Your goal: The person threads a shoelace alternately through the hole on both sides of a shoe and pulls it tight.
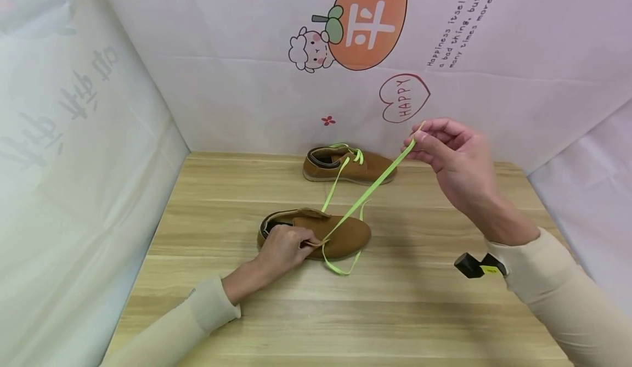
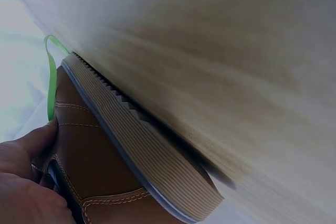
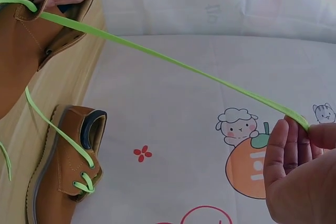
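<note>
Left hand (image 1: 286, 247): pinches eyelet flap (image 3: 25, 13) of front brown shoe (image 1: 350, 235), apparently bracing it.
Right hand (image 1: 459, 164): pinches lime-green shoelace (image 1: 367, 193) toward half past one, presumably tensioning it.

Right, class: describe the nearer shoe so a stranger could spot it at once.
Find the wooden table before the printed backdrop. On it, closer to the person than the far shoe, sits the nearer brown shoe. Only this one is held by the left hand, its green lace stretched to the right hand.

Seeing a printed fruit (image 1: 371, 24) and lamb (image 1: 312, 50) at upper centre, black lettering (image 1: 462, 24) at upper right, wooden bench (image 1: 345, 317) across the bottom.
</note>
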{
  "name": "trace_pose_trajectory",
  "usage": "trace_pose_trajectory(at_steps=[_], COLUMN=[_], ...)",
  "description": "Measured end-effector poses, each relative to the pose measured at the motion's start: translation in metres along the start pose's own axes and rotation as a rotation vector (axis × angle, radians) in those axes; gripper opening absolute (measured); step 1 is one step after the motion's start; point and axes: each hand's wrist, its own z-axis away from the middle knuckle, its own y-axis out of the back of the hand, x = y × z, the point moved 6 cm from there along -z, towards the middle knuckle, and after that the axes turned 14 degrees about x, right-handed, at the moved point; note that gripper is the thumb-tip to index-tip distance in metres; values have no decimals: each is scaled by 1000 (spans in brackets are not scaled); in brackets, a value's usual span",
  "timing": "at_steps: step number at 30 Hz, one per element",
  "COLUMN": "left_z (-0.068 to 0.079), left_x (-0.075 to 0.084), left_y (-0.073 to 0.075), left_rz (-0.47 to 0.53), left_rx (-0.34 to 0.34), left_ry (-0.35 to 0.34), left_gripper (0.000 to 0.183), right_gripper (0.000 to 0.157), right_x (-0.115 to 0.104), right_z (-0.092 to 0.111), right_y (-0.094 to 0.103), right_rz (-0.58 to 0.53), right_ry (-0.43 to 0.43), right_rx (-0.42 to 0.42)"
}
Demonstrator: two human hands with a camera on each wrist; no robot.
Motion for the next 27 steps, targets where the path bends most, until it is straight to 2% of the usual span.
trace_pose_trajectory(at_steps=[7, 13, 18, 21, 23, 27], left_z=[-3, -16, -35, -46, -53, -62], left_x=[-2, -4, -9, -13, -16, -22], left_y=[0, 9, 27, 35, 35, 27], left_rz=[45, 47, 47, 23, -3, -91], left_rx=[-22, -46, 10, 39, 11, -139], left_ry=[66, 109, 146, 141, 145, 181], left_gripper=[12, 6, 3, 10, 15, 26], right_gripper=[9, 9, 9, 10, 10, 12], right_x=[1, 5, 8, 12, 15, 21], right_z=[0, -2, -2, -1, 0, 2], right_y=[3, 6, 7, 8, 9, 11], right_rz=[12, 38, 68, 87, 101, 182], right_ry=[1, -17, -18, -17, -21, -32], right_rx=[-3, -1, -9, -17, -17, -8])
